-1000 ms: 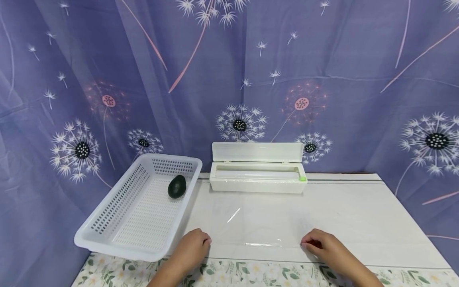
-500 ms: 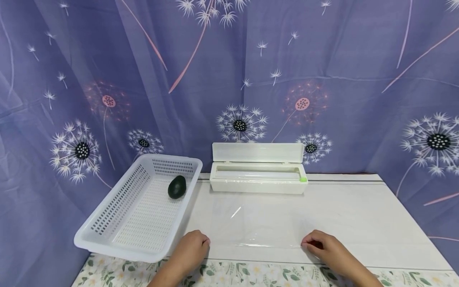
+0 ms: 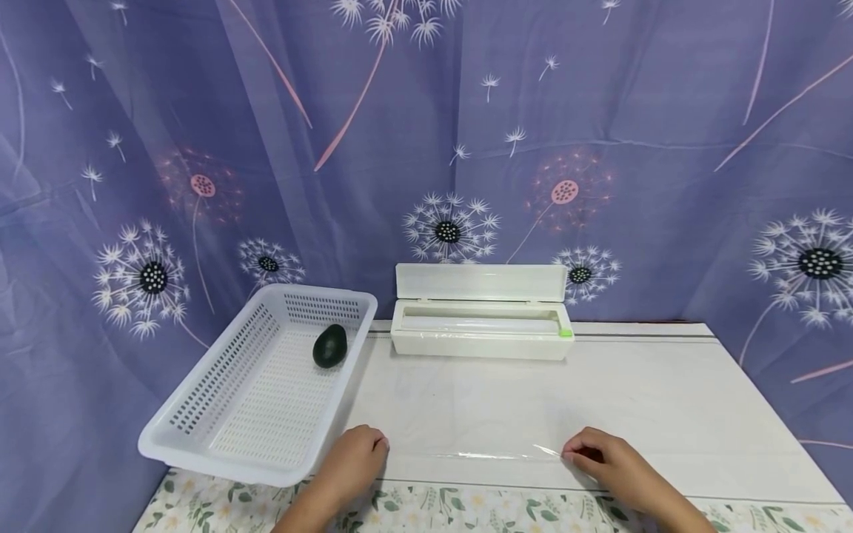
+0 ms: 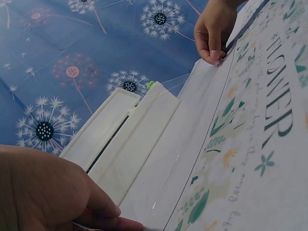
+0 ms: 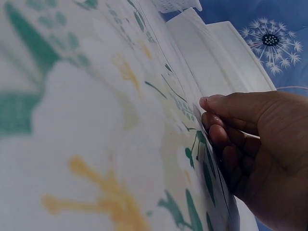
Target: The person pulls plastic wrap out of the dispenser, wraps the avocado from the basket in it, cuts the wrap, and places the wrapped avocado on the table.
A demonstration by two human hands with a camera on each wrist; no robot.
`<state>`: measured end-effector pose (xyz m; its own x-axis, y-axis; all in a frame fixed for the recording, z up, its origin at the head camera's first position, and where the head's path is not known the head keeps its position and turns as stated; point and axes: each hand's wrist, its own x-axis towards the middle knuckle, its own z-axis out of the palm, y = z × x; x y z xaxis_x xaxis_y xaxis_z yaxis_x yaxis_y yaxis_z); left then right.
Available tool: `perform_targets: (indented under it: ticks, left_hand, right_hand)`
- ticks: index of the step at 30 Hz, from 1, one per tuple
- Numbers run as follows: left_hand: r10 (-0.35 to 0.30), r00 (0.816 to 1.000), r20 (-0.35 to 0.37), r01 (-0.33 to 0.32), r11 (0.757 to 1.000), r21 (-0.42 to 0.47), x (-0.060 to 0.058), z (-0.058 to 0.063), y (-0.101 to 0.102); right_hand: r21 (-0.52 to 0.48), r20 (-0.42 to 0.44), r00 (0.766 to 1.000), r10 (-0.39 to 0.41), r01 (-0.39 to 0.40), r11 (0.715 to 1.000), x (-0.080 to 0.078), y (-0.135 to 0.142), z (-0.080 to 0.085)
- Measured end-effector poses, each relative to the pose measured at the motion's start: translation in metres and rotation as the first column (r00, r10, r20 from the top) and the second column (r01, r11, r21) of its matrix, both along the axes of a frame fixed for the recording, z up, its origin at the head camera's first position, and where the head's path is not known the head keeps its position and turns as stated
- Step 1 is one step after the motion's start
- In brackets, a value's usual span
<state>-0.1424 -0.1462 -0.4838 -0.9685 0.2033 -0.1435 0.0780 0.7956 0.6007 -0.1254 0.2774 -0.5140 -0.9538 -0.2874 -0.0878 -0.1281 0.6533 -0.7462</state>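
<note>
A clear sheet of plastic wrap (image 3: 486,454) stretches from the white wrap dispenser box (image 3: 480,346) toward the front of the table. My left hand (image 3: 355,460) pinches its near left corner, and my right hand (image 3: 609,465) pinches the near right corner between thumb and fingertips. The box stands at the back with its lid (image 3: 481,283) raised, the wrap roll (image 3: 480,324) showing inside and a green slider (image 3: 565,332) at its right end. In the left wrist view, the film runs from the box up to the far hand (image 4: 215,33).
To the left is a white perforated plastic basket (image 3: 266,474) with a dark green avocado (image 3: 329,346) in it. A flower-print cloth (image 3: 440,507) lies along the table's front edge. Behind everything hangs a purple dandelion-print curtain (image 3: 373,222).
Both hands stay nearly in place on the wrap's corners. The shine on the film has shifted, with a bright crease now near the right hand. The head view has drifted slightly.
</note>
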Motion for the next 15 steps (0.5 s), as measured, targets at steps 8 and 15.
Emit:
perform_targets:
  ticks: [8, 15]
  left_hand:
    - [-0.046, 0.995, -0.092, 0.042, 0.998, -0.043, 0.003, 0.000, 0.003]
    - [-0.061, 0.984, -0.168, 0.057, 0.998, -0.029, 0.007, 0.011, 0.007]
  right_hand:
    - [-0.009, -0.003, 1.000, 0.002, -0.002, 1.000, -0.001, 0.001, -0.001]
    - [0.028, -0.035, 0.999, -0.003, 0.004, 1.000, -0.001, 0.000, 0.000]
